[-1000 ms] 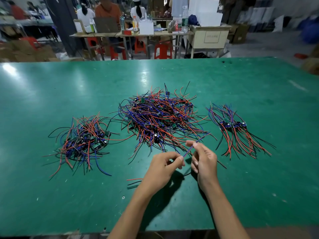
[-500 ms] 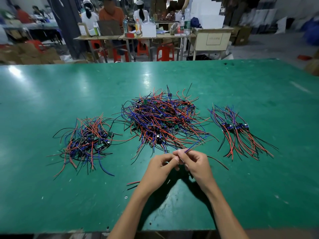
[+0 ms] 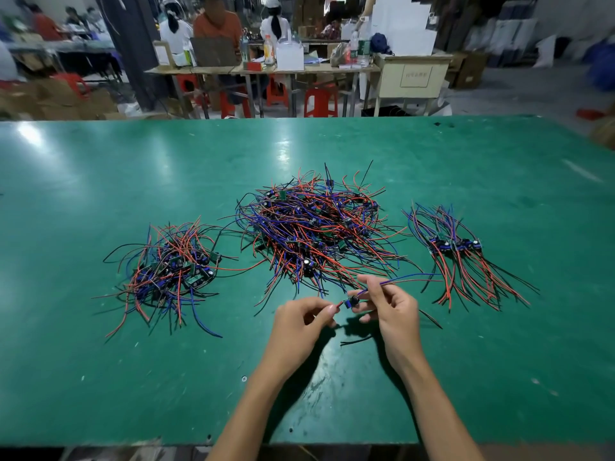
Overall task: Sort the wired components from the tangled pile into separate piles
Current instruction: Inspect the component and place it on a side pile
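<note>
Between both hands, just in front of the tangled pile (image 3: pixel 316 234): one wired component (image 3: pixel 352 301), right hand (image 3: pixel 387 302) pinching its blue leads, left hand (image 3: pixel 301 319) pinching the red end. Long axis runs left-right. Right pile (image 3: pixel 459 254) lies nearer the right hand; left pile (image 3: pixel 169 271) well apart on the desk (image 3: pixel 100 377).

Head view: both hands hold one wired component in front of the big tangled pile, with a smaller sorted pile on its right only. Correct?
Not quite. The head view shows smaller piles on both sides of the tangled pile: left pile and right pile. The rest holds.
</note>
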`<state>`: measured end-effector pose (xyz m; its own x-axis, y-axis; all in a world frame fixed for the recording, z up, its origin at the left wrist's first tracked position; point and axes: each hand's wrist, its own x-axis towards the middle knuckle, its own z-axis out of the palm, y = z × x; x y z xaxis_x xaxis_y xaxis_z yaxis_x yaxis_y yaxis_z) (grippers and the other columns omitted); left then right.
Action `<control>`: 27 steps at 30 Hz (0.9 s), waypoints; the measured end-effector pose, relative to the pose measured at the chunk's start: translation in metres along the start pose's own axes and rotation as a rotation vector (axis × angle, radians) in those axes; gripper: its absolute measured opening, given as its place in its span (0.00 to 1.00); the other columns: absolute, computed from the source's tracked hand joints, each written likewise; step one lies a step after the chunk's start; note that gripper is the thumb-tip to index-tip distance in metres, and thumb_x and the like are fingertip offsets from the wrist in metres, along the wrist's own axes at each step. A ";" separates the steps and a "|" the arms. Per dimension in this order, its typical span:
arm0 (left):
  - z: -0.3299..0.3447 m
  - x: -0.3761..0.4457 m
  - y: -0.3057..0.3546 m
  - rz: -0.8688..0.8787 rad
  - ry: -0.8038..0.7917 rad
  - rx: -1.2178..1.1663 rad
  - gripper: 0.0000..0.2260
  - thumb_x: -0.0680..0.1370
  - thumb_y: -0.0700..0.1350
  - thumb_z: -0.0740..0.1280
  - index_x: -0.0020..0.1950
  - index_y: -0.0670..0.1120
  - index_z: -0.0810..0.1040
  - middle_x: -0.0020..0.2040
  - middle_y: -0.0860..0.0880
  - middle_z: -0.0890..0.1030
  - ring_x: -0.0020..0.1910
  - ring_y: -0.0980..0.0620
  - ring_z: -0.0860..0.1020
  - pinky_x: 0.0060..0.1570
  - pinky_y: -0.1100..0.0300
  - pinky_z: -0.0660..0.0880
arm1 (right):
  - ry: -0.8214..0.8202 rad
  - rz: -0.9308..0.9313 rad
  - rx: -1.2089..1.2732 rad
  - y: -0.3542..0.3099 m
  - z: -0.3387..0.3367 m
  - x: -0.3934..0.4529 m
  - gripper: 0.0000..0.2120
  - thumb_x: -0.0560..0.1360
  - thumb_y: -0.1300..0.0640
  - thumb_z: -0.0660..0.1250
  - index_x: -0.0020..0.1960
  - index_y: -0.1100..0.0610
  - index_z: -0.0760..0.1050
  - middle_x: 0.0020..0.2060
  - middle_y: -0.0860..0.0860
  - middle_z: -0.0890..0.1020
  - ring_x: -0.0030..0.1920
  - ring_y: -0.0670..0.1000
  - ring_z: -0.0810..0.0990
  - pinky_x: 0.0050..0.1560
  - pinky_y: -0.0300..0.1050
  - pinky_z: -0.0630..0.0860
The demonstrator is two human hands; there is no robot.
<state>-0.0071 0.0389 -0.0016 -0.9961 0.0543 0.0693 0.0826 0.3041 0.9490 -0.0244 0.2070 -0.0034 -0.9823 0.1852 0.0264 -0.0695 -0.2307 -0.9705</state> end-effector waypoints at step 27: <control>0.007 -0.006 -0.007 0.087 0.316 0.283 0.18 0.83 0.58 0.61 0.41 0.54 0.84 0.31 0.59 0.82 0.32 0.63 0.78 0.45 0.57 0.74 | 0.350 -0.144 -0.235 -0.046 -0.029 0.057 0.15 0.80 0.47 0.70 0.37 0.52 0.82 0.29 0.50 0.83 0.26 0.45 0.77 0.26 0.42 0.75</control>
<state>-0.0014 0.0427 -0.0103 -0.9418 -0.1889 0.2780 0.1283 0.5624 0.8169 -0.0722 0.2563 0.0359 -0.8450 0.5208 0.1216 -0.1201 0.0366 -0.9921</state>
